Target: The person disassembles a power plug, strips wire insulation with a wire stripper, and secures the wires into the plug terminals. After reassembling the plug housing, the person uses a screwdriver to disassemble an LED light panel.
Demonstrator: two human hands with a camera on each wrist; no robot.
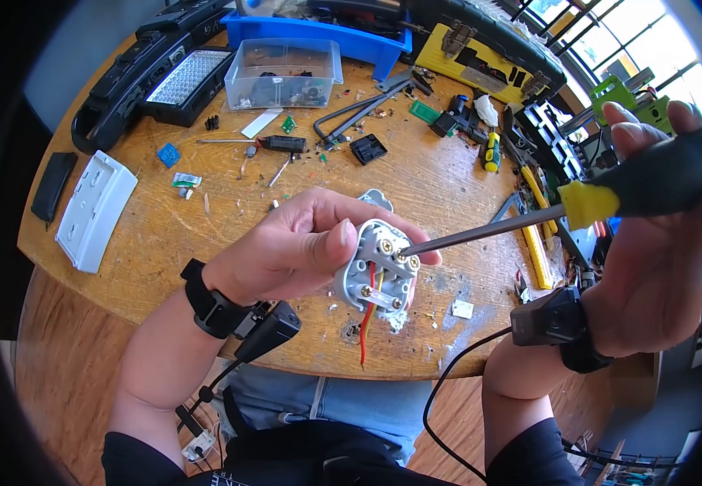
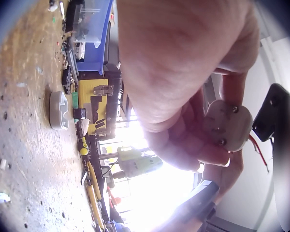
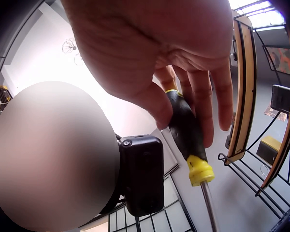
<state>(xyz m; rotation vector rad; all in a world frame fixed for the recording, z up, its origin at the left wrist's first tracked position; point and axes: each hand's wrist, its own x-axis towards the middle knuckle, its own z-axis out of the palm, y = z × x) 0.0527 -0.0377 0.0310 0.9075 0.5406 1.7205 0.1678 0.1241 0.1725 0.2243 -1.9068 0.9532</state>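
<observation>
My left hand (image 1: 294, 247) holds a grey electrical plug (image 1: 356, 279) with its inside facing up, brass screws showing. A red wire (image 1: 364, 332) and a yellow wire (image 1: 371, 312) come out of its near end. In the left wrist view the fingers curl about the plug's outer face (image 2: 227, 126), where metal parts show. My right hand (image 1: 650, 267) grips the black and yellow handle of a screwdriver (image 1: 497, 231) between thumb and fingers. Its tip is right at a brass screw in the plug. The plug's loose cover (image 2: 59, 110) lies on the table, partly hidden behind the left hand in the head view.
On the wooden table (image 1: 229, 251) lie a white plastic housing (image 1: 96, 211), a small screwdriver (image 1: 282, 144), a hex key (image 1: 359, 113) and scattered scraps. A clear box (image 1: 282, 69), a blue bin (image 1: 318, 36) and a yellow toolbox (image 1: 464, 69) stand at the back. Pliers (image 1: 537, 255) lie right.
</observation>
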